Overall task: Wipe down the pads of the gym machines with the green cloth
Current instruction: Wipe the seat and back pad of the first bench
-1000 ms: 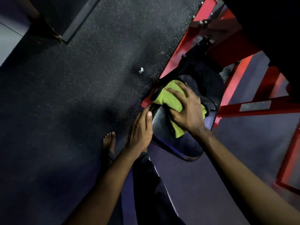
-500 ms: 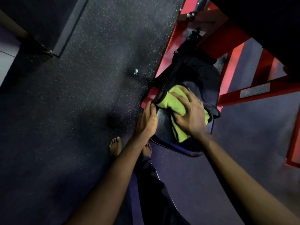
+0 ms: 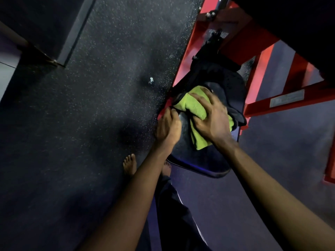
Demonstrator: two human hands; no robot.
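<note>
A black seat pad point(image 3: 197, 160) of a red-framed gym machine sits at the centre of the head view. The green cloth point(image 3: 192, 105) lies bunched on its upper part. My right hand point(image 3: 212, 118) grips the cloth and presses it onto the pad, with fingers curled into the folds. My left hand point(image 3: 168, 127) holds the pad's left edge, fingers curled over the rim just beside the cloth. A second, darker pad point(image 3: 230, 87) lies behind the cloth, partly hidden by my right hand.
The red steel frame point(image 3: 262, 104) runs behind and to the right of the pad. Black speckled rubber floor point(image 3: 90, 105) fills the left side. My bare feet point(image 3: 129, 163) stand just below the pad. A dark box edge point(image 3: 72, 33) sits at upper left.
My left hand has slid up along the pad's left edge toward the cloth and curled over the rim. My right hand has worked the cloth slightly up the pad.
</note>
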